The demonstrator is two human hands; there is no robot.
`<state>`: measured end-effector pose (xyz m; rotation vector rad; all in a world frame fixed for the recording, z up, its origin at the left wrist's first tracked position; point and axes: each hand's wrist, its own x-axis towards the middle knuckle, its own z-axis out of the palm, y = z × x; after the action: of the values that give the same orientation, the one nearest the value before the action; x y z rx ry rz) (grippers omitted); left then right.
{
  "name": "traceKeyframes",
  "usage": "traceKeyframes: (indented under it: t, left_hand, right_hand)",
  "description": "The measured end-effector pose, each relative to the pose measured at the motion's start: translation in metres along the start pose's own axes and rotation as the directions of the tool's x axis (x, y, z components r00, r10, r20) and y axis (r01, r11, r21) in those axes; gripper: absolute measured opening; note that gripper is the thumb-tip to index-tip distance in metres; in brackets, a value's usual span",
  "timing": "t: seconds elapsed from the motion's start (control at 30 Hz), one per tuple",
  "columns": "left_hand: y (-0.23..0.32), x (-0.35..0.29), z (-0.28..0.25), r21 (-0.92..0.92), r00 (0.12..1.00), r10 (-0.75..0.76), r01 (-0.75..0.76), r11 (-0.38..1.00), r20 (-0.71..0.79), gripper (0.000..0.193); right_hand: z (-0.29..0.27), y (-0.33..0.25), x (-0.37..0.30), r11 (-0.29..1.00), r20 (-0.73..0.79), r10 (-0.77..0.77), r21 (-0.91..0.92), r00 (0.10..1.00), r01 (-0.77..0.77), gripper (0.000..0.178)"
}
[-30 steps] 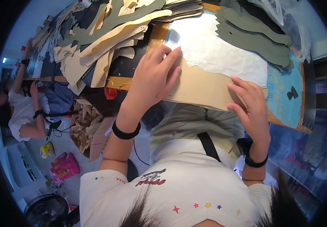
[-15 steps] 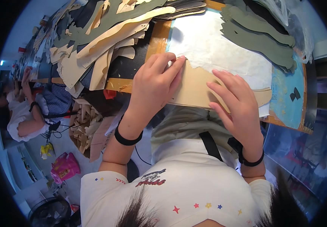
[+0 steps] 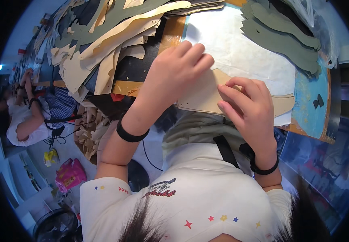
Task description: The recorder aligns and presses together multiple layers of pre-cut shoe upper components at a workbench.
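A beige, leather-like cut piece (image 3: 200,94) with small holes at its left corner lies at the table's near edge, on a white sheet (image 3: 223,36). My left hand (image 3: 178,68) is raised over its left part, fingers curled in; whatever they hold, if anything, is hidden. On the right part of the piece rests my right hand (image 3: 249,101), its fingers bent, with a gap between thumb and forefinger. The fingertips touch the piece near its middle.
Beige and dark green cut pieces (image 3: 105,44) are heaped at the far left. More green pieces (image 3: 275,44) lie at the far right, beside a clear plastic bag (image 3: 328,44). Two small black bits (image 3: 318,101) sit on the blue surface. Another person (image 3: 27,117) works at left.
My left hand has lifted off the piece and curled its fingers, moving slightly up and right. My right hand's fingers have drawn in from spread to bent.
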<state>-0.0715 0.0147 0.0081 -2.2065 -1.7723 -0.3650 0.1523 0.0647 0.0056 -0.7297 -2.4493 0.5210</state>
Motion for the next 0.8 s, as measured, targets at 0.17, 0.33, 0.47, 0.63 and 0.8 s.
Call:
traceKeyframes:
  t: [0.17, 0.33, 0.47, 0.63, 0.8]
  left_hand:
    - [0.003, -0.014, -0.006, 0.080, 0.986, 0.167, -0.166, 0.983, -0.009, 0.034]
    - [0.012, -0.019, -0.006, -0.072, 0.989, 0.120, -0.126, 0.989, -0.091, 0.029]
    - [0.018, -0.024, -0.006, -0.251, 0.992, -0.030, -0.001, 0.968, -0.119, 0.022]
    - [0.021, -0.029, 0.001, -0.313, 0.972, -0.099, 0.029, 0.949, -0.212, 0.021]
    - [0.022, -0.031, 0.004, -0.313, 0.965, -0.083, 0.001, 0.950, -0.249, 0.018]
  right_hand:
    - [0.001, -0.001, 0.003, 1.000, -0.016, 0.023, 0.010, 1.000, -0.022, 0.027]
    - [0.003, -0.001, 0.004, 1.000, -0.035, 0.030, 0.000, 0.999, -0.030, 0.025]
    - [0.004, -0.005, 0.004, 0.999, -0.046, 0.031, -0.036, 0.998, -0.033, 0.023]
    - [0.001, -0.004, 0.006, 0.997, -0.046, 0.028, -0.067, 0.999, -0.031, 0.022]
    - [-0.002, -0.004, 0.024, 0.992, 0.052, 0.119, -0.040, 0.992, -0.117, 0.026]
